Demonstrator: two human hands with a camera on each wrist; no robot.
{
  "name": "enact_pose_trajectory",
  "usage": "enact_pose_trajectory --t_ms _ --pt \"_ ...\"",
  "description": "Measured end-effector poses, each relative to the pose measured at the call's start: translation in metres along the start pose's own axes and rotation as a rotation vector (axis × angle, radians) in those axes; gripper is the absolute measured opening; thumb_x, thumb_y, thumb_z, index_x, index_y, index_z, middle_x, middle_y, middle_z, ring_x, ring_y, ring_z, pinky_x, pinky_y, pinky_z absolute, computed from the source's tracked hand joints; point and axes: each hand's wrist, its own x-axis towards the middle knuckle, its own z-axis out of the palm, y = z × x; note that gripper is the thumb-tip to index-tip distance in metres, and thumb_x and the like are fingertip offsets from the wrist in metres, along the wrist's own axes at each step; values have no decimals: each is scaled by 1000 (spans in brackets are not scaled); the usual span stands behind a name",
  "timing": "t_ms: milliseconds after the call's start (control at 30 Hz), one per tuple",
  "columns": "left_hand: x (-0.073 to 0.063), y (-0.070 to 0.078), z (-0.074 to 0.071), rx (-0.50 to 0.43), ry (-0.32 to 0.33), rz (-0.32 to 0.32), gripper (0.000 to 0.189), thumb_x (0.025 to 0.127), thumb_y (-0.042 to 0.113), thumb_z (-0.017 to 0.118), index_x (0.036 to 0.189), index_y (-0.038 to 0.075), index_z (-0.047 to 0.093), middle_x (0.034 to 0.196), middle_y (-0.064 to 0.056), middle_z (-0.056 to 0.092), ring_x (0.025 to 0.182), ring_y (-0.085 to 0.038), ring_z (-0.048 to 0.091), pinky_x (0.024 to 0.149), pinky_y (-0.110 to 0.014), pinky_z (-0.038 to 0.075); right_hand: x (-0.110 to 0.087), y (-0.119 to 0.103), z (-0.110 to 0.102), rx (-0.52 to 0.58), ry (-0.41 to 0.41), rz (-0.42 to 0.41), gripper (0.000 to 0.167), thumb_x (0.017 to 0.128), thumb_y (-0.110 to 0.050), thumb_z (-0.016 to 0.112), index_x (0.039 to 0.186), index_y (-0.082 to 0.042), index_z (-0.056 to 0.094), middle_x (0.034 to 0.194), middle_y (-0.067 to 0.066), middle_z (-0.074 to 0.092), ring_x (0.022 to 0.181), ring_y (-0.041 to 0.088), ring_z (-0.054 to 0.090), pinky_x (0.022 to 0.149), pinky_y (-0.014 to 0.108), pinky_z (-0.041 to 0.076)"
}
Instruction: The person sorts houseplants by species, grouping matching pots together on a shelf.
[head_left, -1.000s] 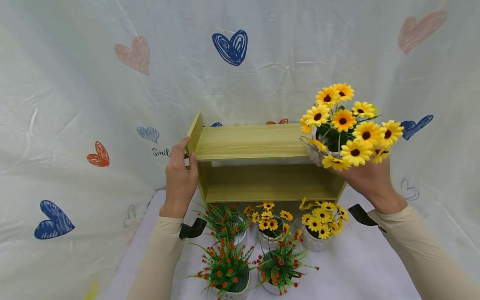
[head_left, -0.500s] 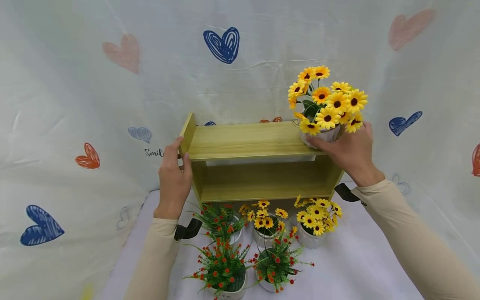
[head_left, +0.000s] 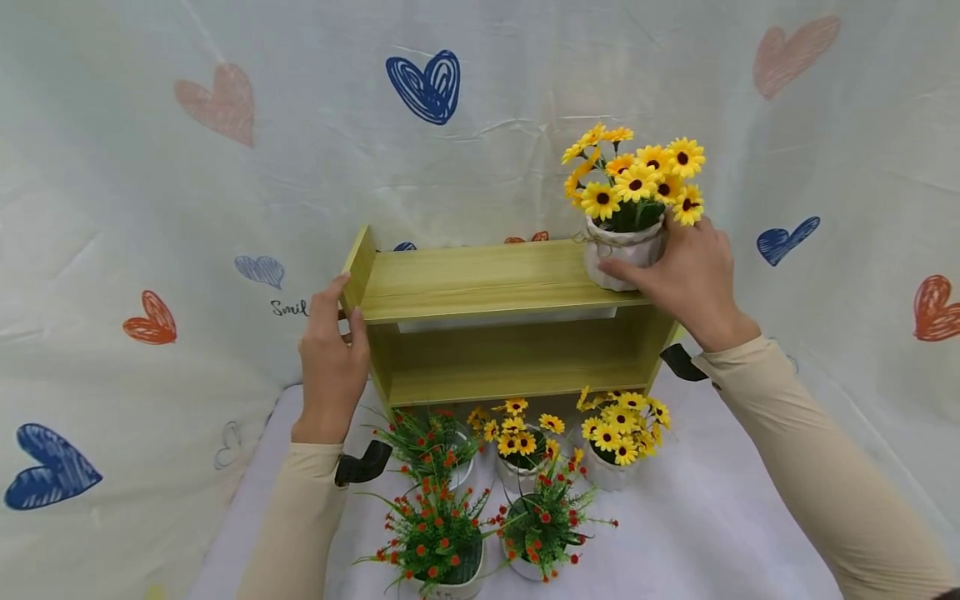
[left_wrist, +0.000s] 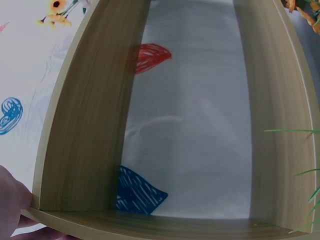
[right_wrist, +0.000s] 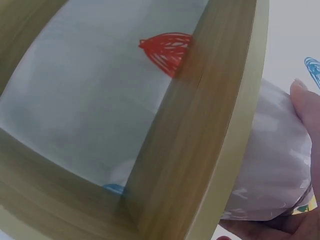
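Observation:
My right hand (head_left: 693, 279) grips a white flowerpot (head_left: 626, 254) of yellow artificial sunflowers, thumb on its front. The pot stands upright at the right end of the top board of a two-tier wooden shelf (head_left: 465, 279). In the right wrist view, the pot (right_wrist: 272, 155) shows behind the board's front edge, its base apparently against the board. My left hand (head_left: 330, 362) holds the shelf's left side panel (head_left: 360, 267) between thumb and fingers. Only part of that hand (left_wrist: 12, 202) shows at the panel's corner in the left wrist view.
In front of the shelf, on a white-covered table (head_left: 675, 517), stand two pots of yellow flowers (head_left: 521, 446), (head_left: 618, 433) and several pots of red-flowered greenery (head_left: 442, 542). A white curtain (head_left: 510, 150) printed with hearts hangs behind.
My right hand has brought the sunflower pot leftward and back onto the shelf's top right end, and the pot has turned more upright. My left hand keeps its hold on the shelf. The view has shifted slightly.

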Motion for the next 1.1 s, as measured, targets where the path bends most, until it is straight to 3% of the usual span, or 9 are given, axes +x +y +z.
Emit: enact_pose_trajectory --t_ms 233,367,500,600,700,833,933,1100 --pt "0 -4 0 16 12 -11 41 109 4 55 150 0 52 135 -30 58 104 -48 68 73 -59 65 3 4 2 -22 7 12 107 77 -53 92 160 -6 44 147 29 56 130 57 51 102 77 39" --pt "-1 -5 -2 17 7 -31 42 109 4 54 151 1 51 137 -28 58 106 -47 68 75 -60 64 3 5 6 -53 -9 21 110 79 -56 90 162 -6 39 149 29 55 134 55 49 104 76 39" --pt "-3 -4 -3 11 8 -43 42 109 3 53 152 1 51 136 -28 59 107 -47 68 75 -61 64 0 4 8 -84 -14 22 108 81 -58 87 160 -1 41 143 32 57 133 53 49 105 72 39" --pt "-4 -4 -3 10 12 -41 42 109 2 54 151 0 51 135 -28 59 106 -47 68 75 -61 64 -6 5 9 -118 13 -6 102 81 -59 85 151 3 47 128 34 61 123 53 53 103 68 40" --pt "-5 -4 -2 11 16 -29 42 109 1 54 151 0 51 134 -29 59 106 -47 68 74 -61 64 -16 7 8 -133 60 -33 96 81 -56 87 144 7 52 118 34 61 116 52 53 103 66 41" --pt "-4 -3 1 5 17 -11 42 109 1 54 151 0 51 132 -30 60 105 -47 68 74 -61 64 -36 14 4 -94 134 -41 95 81 -53 87 145 9 53 132 32 58 126 50 51 111 66 38" --pt "-3 -2 2 0 18 -5 42 109 1 54 151 0 52 132 -29 60 105 -47 69 73 -61 64 -54 22 3 -50 188 -45 103 86 -69 75 149 8 50 144 31 53 136 49 46 117 67 34" --pt "-2 -2 3 -8 18 -10 43 108 0 54 151 0 52 133 -29 60 105 -46 69 74 -61 64 -89 34 7 2 248 -53 117 87 -90 52 151 8 47 148 31 49 137 51 44 115 70 32"
